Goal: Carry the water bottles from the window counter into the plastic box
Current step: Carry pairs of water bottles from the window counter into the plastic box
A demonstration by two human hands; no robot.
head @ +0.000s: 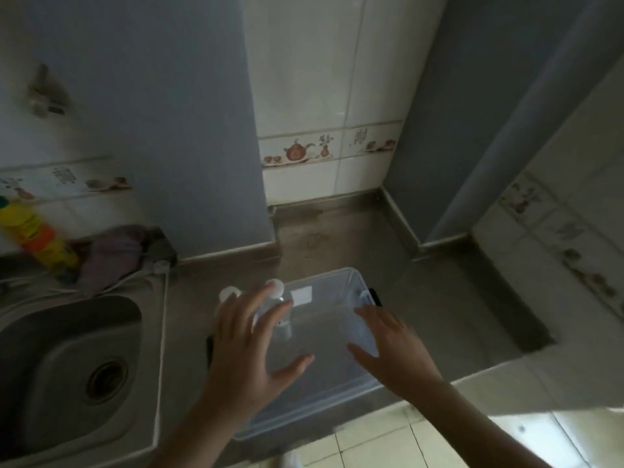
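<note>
A clear plastic box [337, 403] sits on the steel counter, its near edge at the counter's front. Two clear water bottles with white caps stand upright in its left part: one cap [230, 293] at the far left, the other bottle [277, 292] just right of it. My left hand [251, 352] hovers over these bottles with fingers spread, holding nothing. My right hand [393, 352] is over the box's right side, fingers spread, near the right wall and its black latch [375, 296]. Both hands partly hide the box's inside.
A steel sink [67, 366] lies left of the box. Behind it are a yellow bottle [37, 234], a crumpled cloth [114, 255] and white cables. Tiled and grey walls close the back; the counter [449, 298] continues to the right. Floor tiles show below.
</note>
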